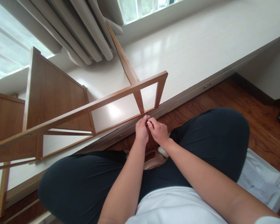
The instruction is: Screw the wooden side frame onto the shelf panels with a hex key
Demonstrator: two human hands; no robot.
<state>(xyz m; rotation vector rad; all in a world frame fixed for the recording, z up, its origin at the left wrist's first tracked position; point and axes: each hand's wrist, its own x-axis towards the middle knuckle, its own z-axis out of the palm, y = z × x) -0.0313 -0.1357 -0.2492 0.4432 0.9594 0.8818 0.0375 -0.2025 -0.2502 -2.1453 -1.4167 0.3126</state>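
Observation:
My left hand and my right hand are close together just below the near lower rail of a wooden furniture frame. Between their fingertips shows a thin metal rod, which looks like a hex key. The right thumb and fingers pinch it. Closed left fingers meet it near the rail, and partly hide it. The rod's upper end reaches the rail where an upright crosspiece joins. Whether it sits in a hole there is too small to tell.
The frame rests on a long white ledge, with wooden panels joined at left. Grey curtains hang behind. My bent knees flank my hands. A brown slipper lies beneath, and a white tray-like box stands on the wooden floor at right.

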